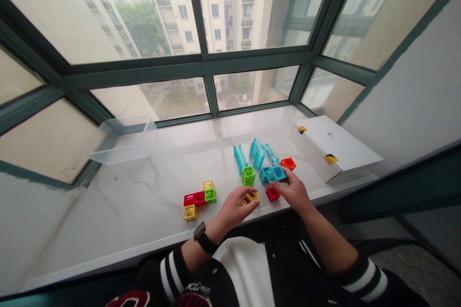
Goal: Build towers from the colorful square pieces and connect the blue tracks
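Near white box (336,145), right hand (294,191) gripping blue blocks (272,173), left hand (234,207) partly hiding yellow block (256,196), grip unclear.

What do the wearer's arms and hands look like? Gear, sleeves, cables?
Left hand: ungloved, black smartwatch with a dark rectangular face on the wrist. Right hand: ungloved, nothing visible on the wrist. Forearms bare; black sleeves end in cuffs with white stripes. No cables visible.

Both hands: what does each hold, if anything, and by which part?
The right hand holds a blue block piece near its right end. The left hand is at a yellow block; its grip cannot be told.
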Demonstrator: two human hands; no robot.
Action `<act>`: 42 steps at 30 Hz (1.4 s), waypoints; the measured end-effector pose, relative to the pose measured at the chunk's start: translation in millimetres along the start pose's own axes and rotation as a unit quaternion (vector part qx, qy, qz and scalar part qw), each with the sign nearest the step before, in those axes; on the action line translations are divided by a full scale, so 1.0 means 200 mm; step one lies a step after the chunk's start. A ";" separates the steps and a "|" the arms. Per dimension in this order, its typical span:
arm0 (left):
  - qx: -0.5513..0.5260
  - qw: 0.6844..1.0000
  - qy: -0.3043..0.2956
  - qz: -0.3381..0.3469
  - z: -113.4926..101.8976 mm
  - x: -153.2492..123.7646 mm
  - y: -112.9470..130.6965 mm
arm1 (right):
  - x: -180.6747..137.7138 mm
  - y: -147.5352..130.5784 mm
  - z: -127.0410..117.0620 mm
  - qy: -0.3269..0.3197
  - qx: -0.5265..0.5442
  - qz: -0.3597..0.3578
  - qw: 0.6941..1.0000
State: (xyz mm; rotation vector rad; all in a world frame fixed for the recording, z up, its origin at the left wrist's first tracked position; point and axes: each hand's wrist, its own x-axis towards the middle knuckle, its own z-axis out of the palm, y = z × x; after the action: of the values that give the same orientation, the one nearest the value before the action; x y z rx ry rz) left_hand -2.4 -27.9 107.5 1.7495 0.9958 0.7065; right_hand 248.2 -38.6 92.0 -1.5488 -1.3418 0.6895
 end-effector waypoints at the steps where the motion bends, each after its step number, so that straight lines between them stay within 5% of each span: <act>1: -0.004 1.000 -0.003 0.005 0.02 0.02 0.00 | 0.01 0.03 -0.01 0.016 -0.003 0.009 1.000; 9: -0.041 0.996 -0.067 -0.029 0.21 0.18 -0.09 | 0.11 0.16 0.11 0.044 -0.077 0.003 0.996; 17: -0.079 0.995 -0.037 -0.056 0.36 0.27 -0.17 | 0.18 0.25 0.22 0.033 -0.150 0.003 0.988; 42: -0.107 0.992 -0.028 -0.056 0.41 0.29 -0.22 | 0.20 0.35 0.27 0.037 -0.179 0.003 0.983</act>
State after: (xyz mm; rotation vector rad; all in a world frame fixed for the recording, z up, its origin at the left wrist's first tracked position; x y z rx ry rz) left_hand 78.1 -6.6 37.6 1.5084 0.9355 0.6636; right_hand 240.7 18.0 14.5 -1.8425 -1.4625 0.4025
